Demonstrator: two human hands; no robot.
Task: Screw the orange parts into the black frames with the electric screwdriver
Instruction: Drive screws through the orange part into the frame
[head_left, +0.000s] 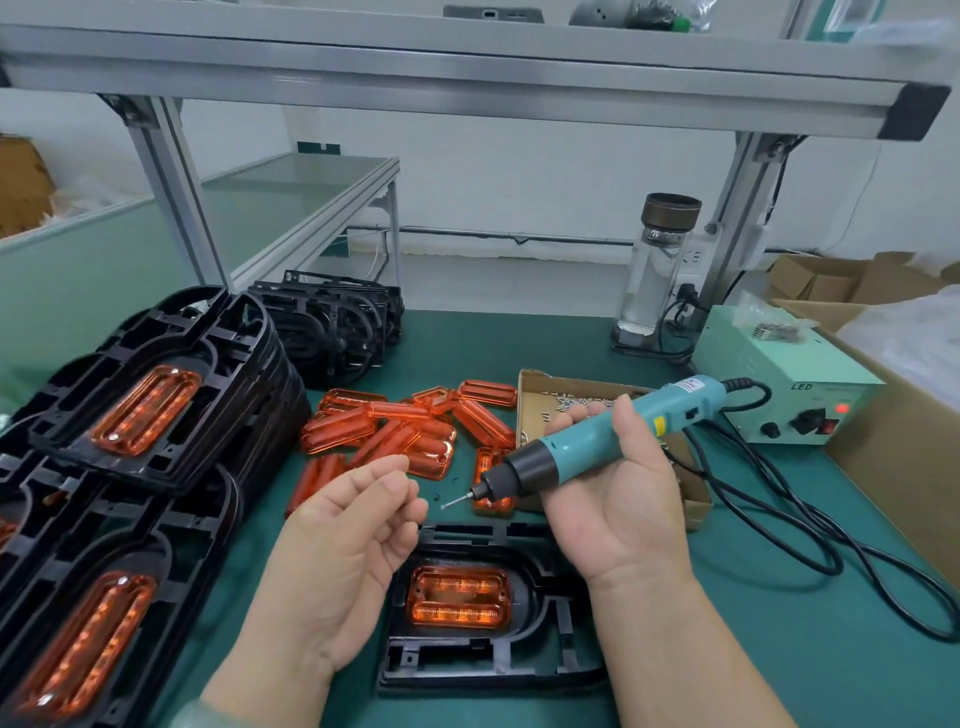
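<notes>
Black frames stand stacked (156, 364) on the left of the green bench (779, 649), the top ones already carrying orange inserts. One black frame (467, 670) lies flat at the near edge, with an orange part (458, 597) seated in its window, the part's long axis running left to right. Beyond it lies a heap of loose orange parts (395, 431), and to their right a cardboard tray of screws (571, 395).

The right hand (623, 519) is palm up, its fingers curled round the teal body of the electric screwdriver (597, 436). The tool slants from upper right to lower left, so the bit points across at the left hand (353, 530), not down at the frame. A small screw (448, 504) seems to sit at the bit's tip. The left fingers (400, 483) are curled close beside it; whether they pinch anything I cannot tell.

The seated part lies just beneath both hands, on the person's side of them, with the right hand nearer. By my judgement, the tool must tip upright over the part's end.
</notes>
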